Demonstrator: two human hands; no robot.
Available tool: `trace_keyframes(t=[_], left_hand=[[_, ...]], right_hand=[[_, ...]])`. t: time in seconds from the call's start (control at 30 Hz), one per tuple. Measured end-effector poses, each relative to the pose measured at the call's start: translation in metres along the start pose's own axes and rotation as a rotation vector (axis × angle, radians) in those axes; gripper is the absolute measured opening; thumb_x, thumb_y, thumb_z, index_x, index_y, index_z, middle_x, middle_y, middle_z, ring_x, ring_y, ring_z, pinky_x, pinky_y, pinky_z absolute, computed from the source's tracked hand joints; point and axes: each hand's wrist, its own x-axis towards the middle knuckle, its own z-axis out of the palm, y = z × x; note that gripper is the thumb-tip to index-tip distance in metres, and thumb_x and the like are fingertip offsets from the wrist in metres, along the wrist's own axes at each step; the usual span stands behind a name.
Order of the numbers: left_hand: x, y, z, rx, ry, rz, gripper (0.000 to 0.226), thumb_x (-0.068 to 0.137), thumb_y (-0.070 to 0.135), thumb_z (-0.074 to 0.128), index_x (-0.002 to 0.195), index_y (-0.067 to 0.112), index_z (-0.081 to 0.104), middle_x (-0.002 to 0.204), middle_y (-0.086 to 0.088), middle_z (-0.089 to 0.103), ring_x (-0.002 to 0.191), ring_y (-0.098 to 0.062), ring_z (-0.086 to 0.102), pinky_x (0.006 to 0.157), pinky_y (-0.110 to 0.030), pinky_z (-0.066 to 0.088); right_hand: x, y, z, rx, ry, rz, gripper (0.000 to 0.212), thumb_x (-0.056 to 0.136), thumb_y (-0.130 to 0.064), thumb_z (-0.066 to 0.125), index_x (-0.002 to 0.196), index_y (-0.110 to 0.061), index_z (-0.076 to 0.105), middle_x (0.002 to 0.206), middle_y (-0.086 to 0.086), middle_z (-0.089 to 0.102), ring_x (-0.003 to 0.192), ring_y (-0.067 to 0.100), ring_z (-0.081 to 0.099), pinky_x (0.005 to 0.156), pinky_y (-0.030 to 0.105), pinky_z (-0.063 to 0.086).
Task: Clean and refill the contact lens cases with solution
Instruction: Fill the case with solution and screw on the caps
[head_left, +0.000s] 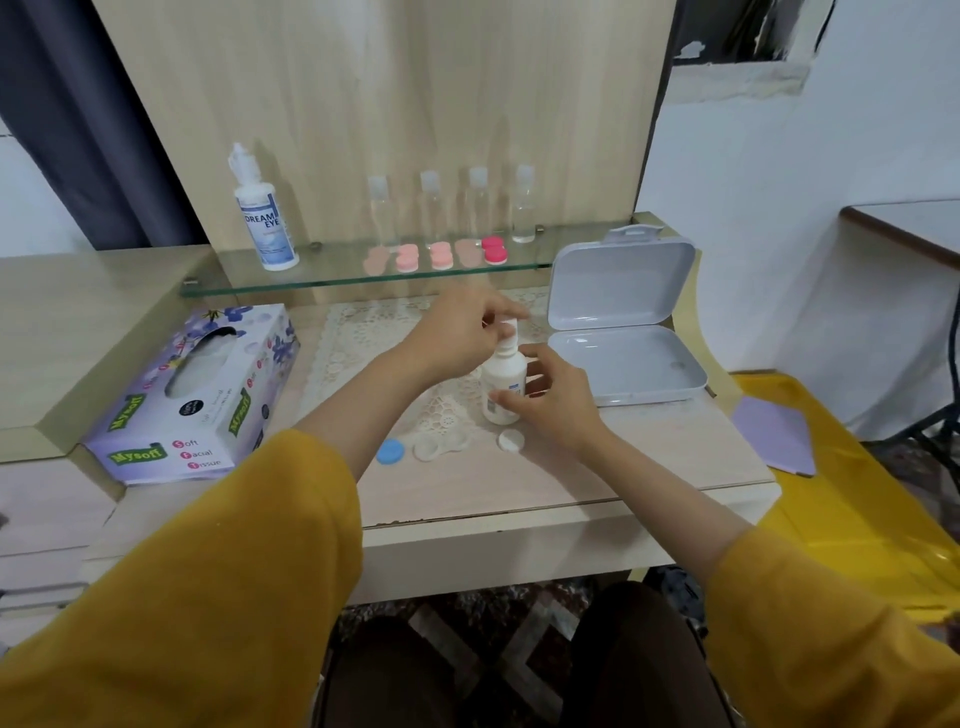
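Observation:
A small white solution bottle (503, 382) stands upright on the lace mat (363, 332). My right hand (556, 400) grips its body from the right. My left hand (467, 332) pinches the white cap at its top. In front of the bottle lies an open clear lens case (439, 446), with a blue lid (390, 451) to its left and a white lid (510, 440) to its right. Several pink and red lens cases (439, 255) sit on the glass shelf (311, 283) behind.
A larger solution bottle (264, 213) and several clear small bottles (478, 205) stand on the shelf. A tissue box (197, 395) lies at the left. An open grey plastic box (623, 322) sits at the right, beside a yellow surface (857, 493) with a purple cloth (776, 439).

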Motion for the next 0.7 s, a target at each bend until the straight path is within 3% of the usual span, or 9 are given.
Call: trace_keyframes(t=[0.1,0.2,0.27,0.3,0.37,0.4,0.53,0.6,0.7], left_hand=[[0.006,-0.002,0.000,0.036,0.069,-0.048,0.017,0.081,0.030,0.068,0.086,0.014,0.069,0.083,0.000,0.066,0.067,-0.006,0.050,0.060,-0.018,0.038],[0.008,-0.003,-0.001,0.115,0.094,-0.087,0.041,0.084,0.045,0.060,0.061,0.012,0.052,0.057,-0.001,0.049,0.053,-0.012,0.039,0.054,-0.028,0.032],[0.007,-0.004,-0.002,0.109,0.069,-0.062,0.045,0.095,0.037,0.045,0.071,0.002,0.059,0.064,-0.011,0.055,0.059,-0.016,0.044,0.061,-0.033,0.037],[0.006,-0.005,-0.002,0.054,0.045,-0.038,0.037,0.098,0.028,0.041,0.087,0.002,0.065,0.081,-0.013,0.065,0.072,-0.017,0.053,0.071,-0.033,0.042],[0.000,-0.006,-0.005,-0.028,-0.015,0.034,0.029,0.096,0.007,0.041,0.114,0.012,0.064,0.113,0.000,0.064,0.102,-0.009,0.054,0.089,-0.019,0.041],[-0.002,-0.006,-0.006,-0.039,-0.039,0.069,0.034,0.094,0.000,0.043,0.117,0.015,0.063,0.116,0.005,0.061,0.105,-0.004,0.051,0.088,-0.011,0.039],[-0.002,-0.009,-0.007,-0.008,0.028,0.044,0.020,0.086,0.012,0.061,0.104,0.015,0.069,0.096,0.012,0.062,0.072,0.002,0.052,0.067,-0.003,0.038],[0.001,-0.009,-0.007,0.017,0.079,0.007,0.014,0.083,0.026,0.066,0.087,0.014,0.069,0.078,0.011,0.061,0.064,0.000,0.049,0.060,-0.008,0.037],[0.005,-0.007,-0.003,0.172,0.118,-0.026,0.032,0.083,0.041,0.063,0.073,0.011,0.058,0.065,0.002,0.057,0.062,-0.012,0.050,0.058,-0.026,0.040]], right_hand=[[0.000,0.001,0.000,-0.001,-0.004,-0.002,0.045,0.071,-0.022,0.079,0.109,-0.020,0.055,0.092,-0.002,0.062,0.075,0.013,0.061,0.071,0.028,0.052],[0.000,0.001,0.000,-0.001,-0.009,-0.007,0.045,0.071,-0.023,0.078,0.109,-0.021,0.054,0.094,-0.001,0.062,0.076,0.012,0.061,0.073,0.029,0.052],[0.000,0.002,-0.001,0.001,-0.012,-0.011,0.046,0.072,-0.024,0.077,0.111,-0.020,0.055,0.094,0.000,0.063,0.077,0.014,0.062,0.075,0.032,0.053],[0.000,0.002,-0.001,0.001,-0.012,-0.012,0.046,0.072,-0.024,0.077,0.112,-0.019,0.054,0.094,-0.001,0.063,0.077,0.014,0.062,0.075,0.032,0.053],[0.000,0.002,0.000,-0.001,-0.005,-0.014,0.047,0.072,-0.025,0.077,0.112,-0.020,0.054,0.095,0.000,0.063,0.079,0.014,0.063,0.076,0.033,0.053],[0.000,0.003,0.001,0.002,-0.001,-0.015,0.047,0.072,-0.025,0.078,0.112,-0.020,0.055,0.096,0.000,0.064,0.079,0.014,0.063,0.076,0.034,0.053],[-0.001,0.005,0.002,0.004,-0.001,-0.021,0.047,0.071,-0.025,0.078,0.112,-0.022,0.054,0.097,0.000,0.064,0.080,0.014,0.063,0.077,0.035,0.054],[0.000,0.004,0.002,-0.003,0.002,-0.024,0.047,0.071,-0.025,0.078,0.112,-0.022,0.055,0.096,-0.001,0.064,0.081,0.014,0.063,0.077,0.035,0.054],[0.000,0.003,0.003,-0.006,0.008,-0.021,0.047,0.070,-0.024,0.078,0.111,-0.021,0.055,0.095,-0.001,0.063,0.081,0.015,0.063,0.077,0.035,0.053]])
